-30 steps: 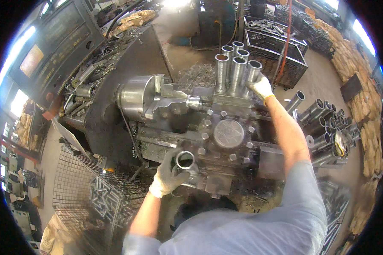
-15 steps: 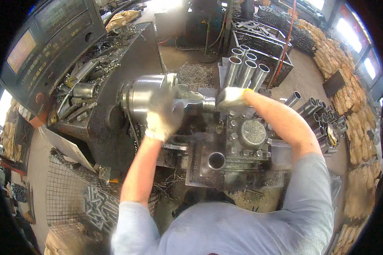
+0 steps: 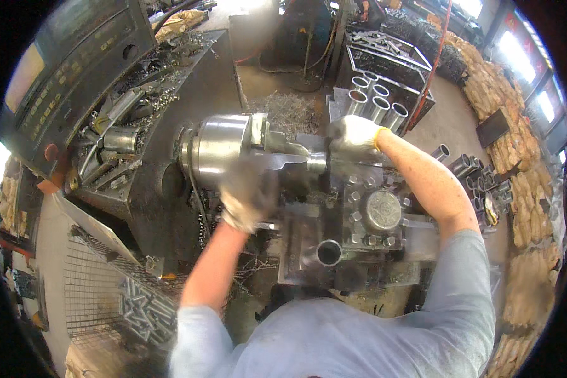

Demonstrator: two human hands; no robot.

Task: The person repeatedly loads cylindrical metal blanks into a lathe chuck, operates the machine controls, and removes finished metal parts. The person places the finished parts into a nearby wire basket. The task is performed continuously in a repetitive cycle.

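My left hand (image 3: 249, 195), in a pale glove with dark, dirty fingers, is smeared by motion just below the steel lathe chuck (image 3: 219, 148); its grip cannot be made out. Right of the chuck jaws is a short shiny metal cylinder (image 3: 317, 162). My right hand (image 3: 354, 135), in a white glove with a yellow cuff, is curled closed a little beyond and right of that cylinder. What it grips, if anything, is hidden beneath the glove. Several upright steel tubes (image 3: 378, 108) stand right behind this hand. Nearer to me is the bolted tool post (image 3: 383, 211).
An upright tube (image 3: 329, 252) stands on the machine left of the tool post. More tubes (image 3: 475, 173) stand at right. A wire basket (image 3: 94, 271) with metal pieces is at lower left. Metal shavings (image 3: 286, 110) lie behind the chuck. Sacks (image 3: 529, 214) line the right side.
My right hand has moved away from the short cylinder, farther from me and slightly right. My left hand has dropped a little nearer to me. The whole view has shifted slightly.
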